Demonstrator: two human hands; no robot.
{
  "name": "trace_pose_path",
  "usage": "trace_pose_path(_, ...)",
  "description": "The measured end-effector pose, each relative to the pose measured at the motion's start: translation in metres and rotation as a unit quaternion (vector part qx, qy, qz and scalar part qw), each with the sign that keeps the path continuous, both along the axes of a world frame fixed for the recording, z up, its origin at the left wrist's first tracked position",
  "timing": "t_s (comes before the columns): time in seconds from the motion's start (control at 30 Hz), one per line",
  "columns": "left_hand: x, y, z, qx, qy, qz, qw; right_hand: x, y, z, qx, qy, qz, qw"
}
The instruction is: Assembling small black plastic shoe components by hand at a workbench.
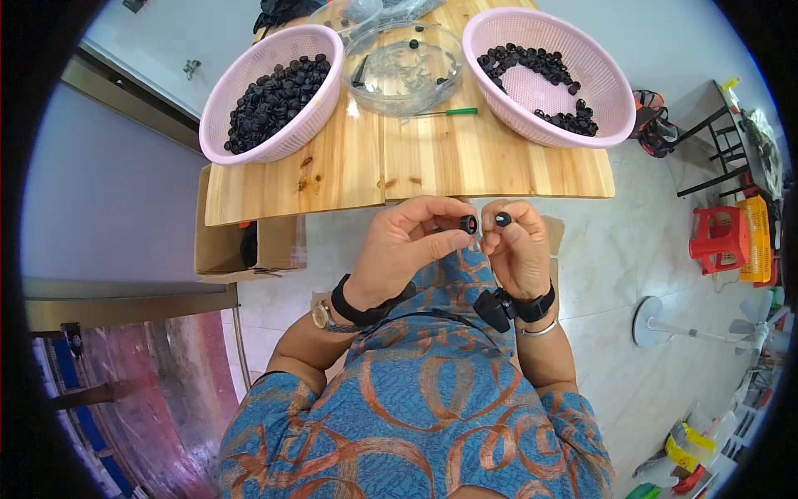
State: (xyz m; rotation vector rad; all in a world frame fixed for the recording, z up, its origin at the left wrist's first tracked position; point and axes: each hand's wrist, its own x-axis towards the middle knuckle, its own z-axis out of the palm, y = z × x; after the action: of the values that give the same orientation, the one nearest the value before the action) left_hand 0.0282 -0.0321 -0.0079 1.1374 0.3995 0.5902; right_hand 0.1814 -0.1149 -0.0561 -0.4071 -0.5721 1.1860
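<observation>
Just off the table's front edge, in front of my body, my left hand [416, 241] pinches a small black cylindrical cap [468, 224] between thumb and fingers. Something reddish shows inside its open end. Close beside it on the right, my right hand [519, 245] grips a smaller black round piece [503, 219] with a pale spot on its end. The two pieces are apart, a short gap between them. Curled fingers partly cover both.
On the wooden table [349, 183], a pink basket [218, 108] heaped with black caps stands left. Another pink basket [611, 100] with fewer stands right. Between them are a clear round tray [399, 104] and a green-handled screwdriver [461, 111]. A cardboard box [224, 266] sits below the table's left end.
</observation>
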Motion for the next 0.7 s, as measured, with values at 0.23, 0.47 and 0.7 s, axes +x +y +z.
trace_pose_path(0.23, 0.001, -0.001, 0.001, -0.026, 0.002, 0.0, 1.0, 0.013, -0.001, 0.004, 0.024, 0.003, -0.062, 0.998)
trace_pose_path(0.47, -0.001, 0.001, -0.002, -0.032, -0.008, -0.009, 0.999, 0.021, -0.003, 0.009, 0.02, -0.004, -0.093, 0.995)
trace_pose_path(0.7, 0.0, 0.004, -0.007, -0.073, -0.053, 0.004, 0.996, 0.017, -0.006, 0.014, 0.014, -0.034, -0.072, 0.997)
